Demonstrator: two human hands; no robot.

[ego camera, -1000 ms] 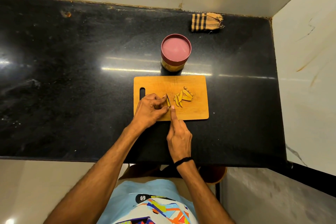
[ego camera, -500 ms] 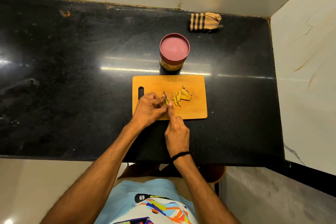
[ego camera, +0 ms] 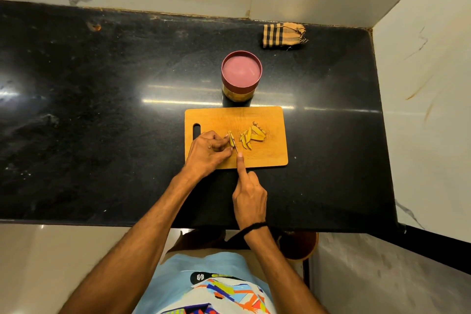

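A wooden cutting board (ego camera: 265,120) lies on the black counter. My left hand (ego camera: 207,151) pinches a small yellow vegetable piece (ego camera: 232,140) on the board between curled fingers and thumb. My right hand (ego camera: 249,194) grips a knife (ego camera: 235,147), index finger stretched along its spine; only a thin sliver of blade shows against the piece, and the handle is hidden in my palm. A pile of yellow cut strips (ego camera: 252,136) lies just right of the blade.
A jar with a maroon lid (ego camera: 241,71) stands right behind the board. A folded striped cloth (ego camera: 283,35) sits at the back right near the wall. The black counter (ego camera: 102,109) ends at a marble wall on the right.
The right hand has drawn back slightly toward me along the cut; the left hand keeps its hold on the same piece. The view has shifted a little.
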